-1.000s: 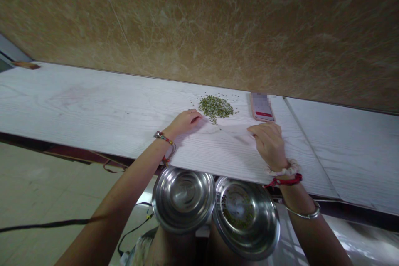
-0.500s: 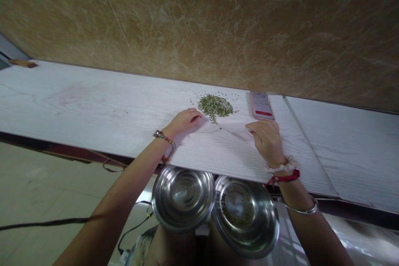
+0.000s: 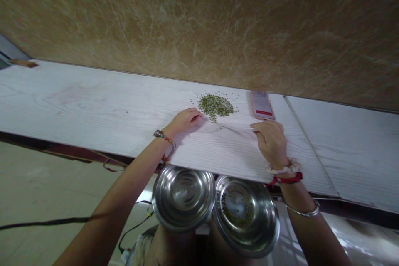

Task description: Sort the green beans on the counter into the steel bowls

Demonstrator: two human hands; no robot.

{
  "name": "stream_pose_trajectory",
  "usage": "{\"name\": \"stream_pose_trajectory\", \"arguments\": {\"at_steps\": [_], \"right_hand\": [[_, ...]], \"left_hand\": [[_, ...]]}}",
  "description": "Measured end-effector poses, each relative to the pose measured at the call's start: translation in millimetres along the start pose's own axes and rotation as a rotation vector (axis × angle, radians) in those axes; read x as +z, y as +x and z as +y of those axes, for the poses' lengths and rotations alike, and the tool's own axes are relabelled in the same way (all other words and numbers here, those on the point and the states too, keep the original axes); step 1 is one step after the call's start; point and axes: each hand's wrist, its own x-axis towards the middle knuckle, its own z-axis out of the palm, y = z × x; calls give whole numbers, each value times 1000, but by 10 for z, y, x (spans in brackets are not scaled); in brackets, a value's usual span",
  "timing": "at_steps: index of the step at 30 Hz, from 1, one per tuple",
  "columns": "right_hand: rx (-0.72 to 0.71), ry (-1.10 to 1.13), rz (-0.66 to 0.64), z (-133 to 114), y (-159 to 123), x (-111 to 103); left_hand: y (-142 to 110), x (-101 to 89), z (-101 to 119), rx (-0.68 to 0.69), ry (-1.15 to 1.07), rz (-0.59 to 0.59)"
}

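A loose heap of small green beans (image 3: 216, 106) lies on the white wood-grain tabletop (image 3: 149, 99), with single beans scattered around it. My left hand (image 3: 186, 119) rests just left of the heap's near edge, fingers curled and closed together; what they hold, if anything, is hidden. To the right, my right hand (image 3: 272, 139) pinches the end of a thin pale stick (image 3: 238, 129). The stick points left, its far tip by a stray bean (image 3: 221, 127) below the heap. Its exact kind is too faint to tell.
Below the table edge, a metal bowl (image 3: 183, 220) and a second metal bowl (image 3: 264, 232) with some beans rest on my legs. A phone (image 3: 262, 107) lies beyond my right hand. Behind stands a brown marbled wall (image 3: 199, 20). A cable (image 3: 46, 222) hangs at left.
My right hand has shifted slightly right with the thin stick, its tip drawn back a little from the heap. My left hand has stayed in place.
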Motion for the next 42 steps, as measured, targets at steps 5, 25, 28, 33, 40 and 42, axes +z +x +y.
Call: {"name": "stream_pose_trajectory", "arguments": {"at_steps": [5, 25, 28, 33, 40, 42], "right_hand": [[-5, -39, -45, -28, 9, 6], [-102, 14, -17, -111, 49, -41], [-108, 17, -12, -118, 54, -47], [-103, 17, -30, -132, 60, -36], [-132, 74, -40, -108, 40, -63], [-129, 95, -29, -88, 33, -84]], "left_hand": [[1, -16, 20, -4, 1, -5], [-1, 5, -2, 23, 4, 22], [-5, 2, -4, 29, 4, 27], [-6, 2, 3, 36, 4, 34], [-6, -11, 23, 20, 20, 18], [-8, -13, 25, 14, 21, 14]]}}
